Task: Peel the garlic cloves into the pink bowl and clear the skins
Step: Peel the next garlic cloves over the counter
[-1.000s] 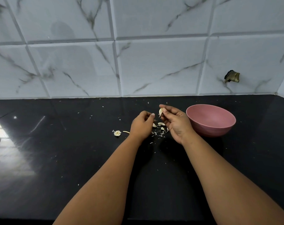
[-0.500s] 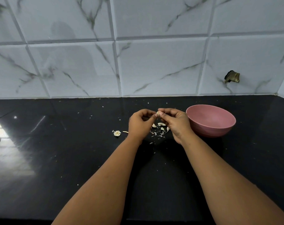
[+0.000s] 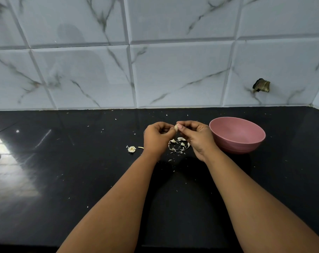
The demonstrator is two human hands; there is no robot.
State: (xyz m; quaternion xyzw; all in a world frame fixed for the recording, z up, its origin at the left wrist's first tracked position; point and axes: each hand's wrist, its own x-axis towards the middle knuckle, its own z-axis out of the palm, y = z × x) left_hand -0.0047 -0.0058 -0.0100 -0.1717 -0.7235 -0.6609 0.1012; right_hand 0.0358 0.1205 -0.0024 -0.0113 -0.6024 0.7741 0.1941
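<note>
Both sets of fingertips are closed on one garlic clove (image 3: pixel 176 127), pinched between the left hand (image 3: pixel 157 138) and the right hand (image 3: pixel 196 137) just above the counter (image 3: pixel 63 170). A second ago the right hand held the clove alone, with the left curled apart from it — now the left has come in and joined the pinch, so by my reading a fresh strip of skin is about to be pulled. Under the hands lies a loose heap of skins (image 3: pixel 178 146); a root stub (image 3: pixel 131 149) sits to the left. The pink bowl (image 3: pixel 237 135) stands just beside the right hand — no cloves visible inside.
</note>
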